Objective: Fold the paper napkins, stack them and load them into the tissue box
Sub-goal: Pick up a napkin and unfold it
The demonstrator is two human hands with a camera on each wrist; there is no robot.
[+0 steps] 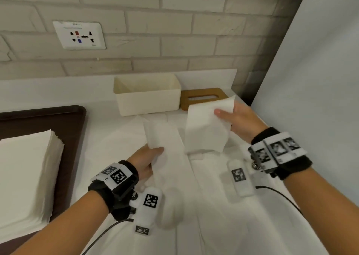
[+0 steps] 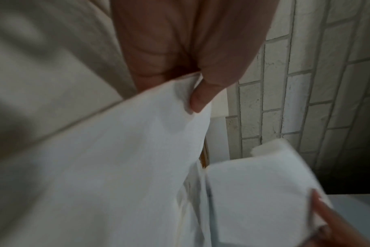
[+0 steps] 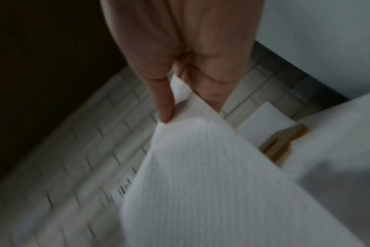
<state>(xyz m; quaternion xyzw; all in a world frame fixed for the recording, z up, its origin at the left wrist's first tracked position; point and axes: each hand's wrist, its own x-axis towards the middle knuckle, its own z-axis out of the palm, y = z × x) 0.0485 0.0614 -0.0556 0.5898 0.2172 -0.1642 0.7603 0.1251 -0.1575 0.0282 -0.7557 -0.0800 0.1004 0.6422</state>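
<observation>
left hand, right hand, each pinching napkin

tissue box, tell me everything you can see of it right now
The tissue box is a cream, plastic-looking rectangular tub, open at the top, upright on the white surface by the brick wall. What shows of its inside holds no napkins. Its brown wooden-looking lid, with a long slot, lies flat right beside it, partly hidden by the napkin in the right hand. Neither hand touches the box.
</observation>
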